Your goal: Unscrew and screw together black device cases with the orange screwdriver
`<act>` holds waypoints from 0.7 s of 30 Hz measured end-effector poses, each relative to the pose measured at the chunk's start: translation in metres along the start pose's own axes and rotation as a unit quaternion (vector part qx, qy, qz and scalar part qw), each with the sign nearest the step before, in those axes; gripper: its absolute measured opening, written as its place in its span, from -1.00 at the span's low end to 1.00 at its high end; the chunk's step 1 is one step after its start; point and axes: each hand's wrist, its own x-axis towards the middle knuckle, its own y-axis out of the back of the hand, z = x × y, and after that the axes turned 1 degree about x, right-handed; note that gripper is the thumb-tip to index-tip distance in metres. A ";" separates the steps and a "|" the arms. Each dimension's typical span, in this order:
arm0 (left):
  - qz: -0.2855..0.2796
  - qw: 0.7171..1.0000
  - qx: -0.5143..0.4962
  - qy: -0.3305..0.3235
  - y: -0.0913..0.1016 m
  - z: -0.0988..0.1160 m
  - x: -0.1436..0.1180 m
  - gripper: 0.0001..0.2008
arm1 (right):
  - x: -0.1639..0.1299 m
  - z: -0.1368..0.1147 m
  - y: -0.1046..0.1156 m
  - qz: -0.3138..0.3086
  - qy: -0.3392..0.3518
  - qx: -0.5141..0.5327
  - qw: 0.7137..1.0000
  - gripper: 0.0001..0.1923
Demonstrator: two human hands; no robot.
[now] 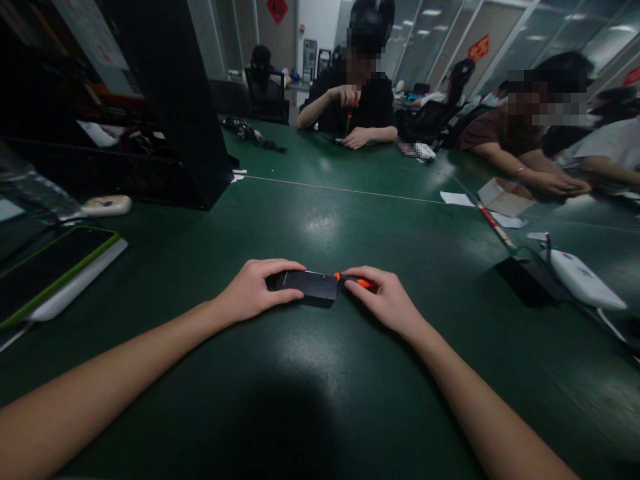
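Observation:
On the green tabletop [320, 227], a small black rectangular box [320, 288] lies in front of me. My left hand [257, 287] grips its left end, thumb on the near side and fingers on the far side. My right hand [383, 293] is closed around an orange-and-black screwdriver [364, 283], held low and roughly level. The screwdriver's orange front end meets or nearly meets the right end of the box; its shaft does not show. Most of its handle is hidden under my fingers.
Across the table a person [365, 100] holds a red screwdriver upright. Another person [525, 147] sits at the right. A green-edged phone [55, 267] lies at left, beside a black upright panel [170, 100]. White device [583, 277], cables and an open carton [505, 195] are at right.

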 end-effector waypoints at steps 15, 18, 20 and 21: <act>-0.004 1.000 0.002 -0.021 -0.001 -0.001 -0.002 -0.56 | 0.000 0.005 0.011 0.023 0.149 -0.086 0.985 -0.81; -0.002 1.000 -0.002 -0.025 -0.001 0.000 -0.002 -0.56 | -0.001 0.003 0.007 0.034 0.173 -0.120 0.977 -0.80; -0.003 1.000 -0.003 -0.027 -0.001 -0.001 -0.002 -0.56 | -0.001 0.003 0.003 0.037 0.178 -0.128 0.975 -0.79; -0.003 1.000 -0.003 -0.029 -0.001 -0.001 -0.002 -0.56 | -0.001 0.003 0.001 0.036 0.180 -0.129 0.974 -0.79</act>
